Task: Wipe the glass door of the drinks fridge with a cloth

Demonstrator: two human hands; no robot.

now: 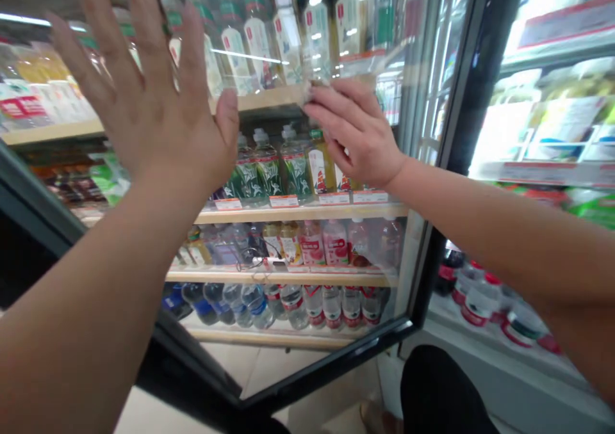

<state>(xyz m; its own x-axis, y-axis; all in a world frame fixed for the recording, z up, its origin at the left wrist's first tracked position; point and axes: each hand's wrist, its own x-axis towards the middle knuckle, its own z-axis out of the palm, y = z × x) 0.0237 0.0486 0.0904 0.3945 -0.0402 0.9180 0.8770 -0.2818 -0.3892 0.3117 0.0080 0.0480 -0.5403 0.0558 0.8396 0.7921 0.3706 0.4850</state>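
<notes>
My left hand (163, 114) is raised with its fingers spread, palm toward the glass door (403, 165). Nothing is in it, and I cannot tell whether it touches the pane. My right hand (362, 130) has its fingers bent together around a small white wad (308, 93), which looks like tissue or a cloth. Most of the wad is hidden by the fingers, which hold it against or very near the glass. Rows of bottled drinks (293, 165) show through the pane.
A black door frame (331, 360) borders the glass. Wooden shelves (288, 213) of bottles lie beyond it. On the right is a lit fridge shelf (552, 171) with more bottles. My dark-clothed knee (435, 389) is below, over the tiled floor (158, 408).
</notes>
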